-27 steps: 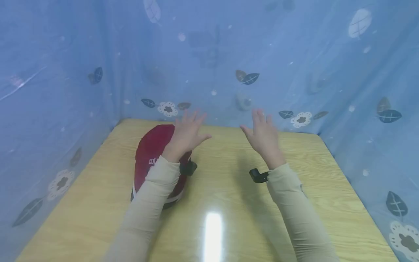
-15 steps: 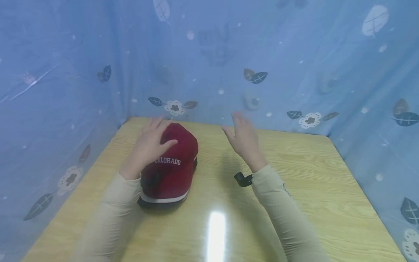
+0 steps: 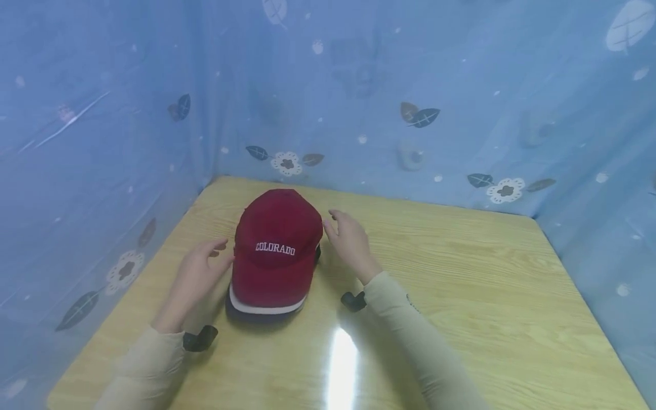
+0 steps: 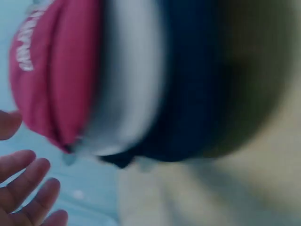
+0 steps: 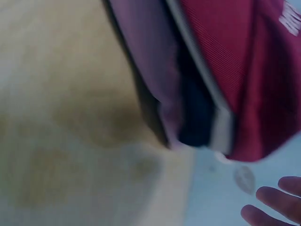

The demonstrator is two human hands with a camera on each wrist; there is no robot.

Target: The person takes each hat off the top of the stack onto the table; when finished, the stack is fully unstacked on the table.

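The left grip [image 3: 196, 277], loosely curved, held nothing. Between it and the relaxed, empty right grip [image 3: 352, 242] sat a red fabric cap [image 3: 279, 225] lettered COLORADO on the yellow wood-grain tabletop [image 3: 471, 273]; beyond both hung a blue leaf-patterned sheet [image 3: 328, 85].

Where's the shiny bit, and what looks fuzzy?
Head view: a white glare stripe on the yellow wood-grain table, the red cloth cap fairly clear; left wrist view: the white band and navy band blurred; right wrist view: the table blurry.
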